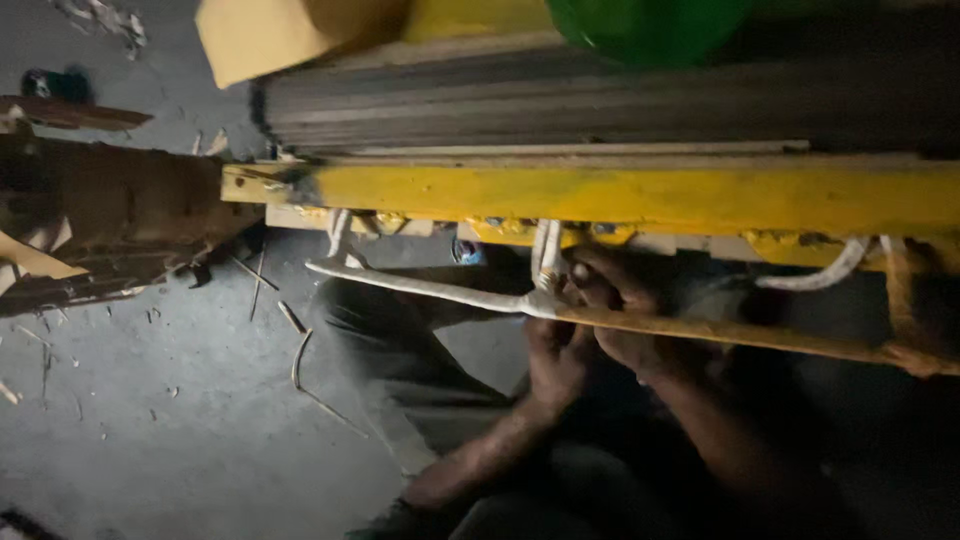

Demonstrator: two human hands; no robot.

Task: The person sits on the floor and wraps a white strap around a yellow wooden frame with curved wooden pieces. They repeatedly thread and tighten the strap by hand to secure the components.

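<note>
A thin cane rod (pixel 420 287) runs from left to right under a yellow painted frame bar (pixel 640 195); its left part is pale, its right part yellowish. My left hand (pixel 555 360) grips the rod from below near its middle. My right hand (pixel 615 300) closes on the same spot, beside a pale strip (pixel 546 255) that loops down from the frame and wraps the rod. Both forearms reach up from the bottom of the view. The fingertips are dim and partly hidden by the rod.
Further pale loops (pixel 830 272) hang from the frame at right. Dark stacked boards (pixel 600 100) lie on the frame, with a yellow sheet (pixel 260 40) and a green round thing (pixel 650 25) above. A brown wooden bundle (pixel 100 220) lies left. Scraps litter the grey floor (pixel 150 420).
</note>
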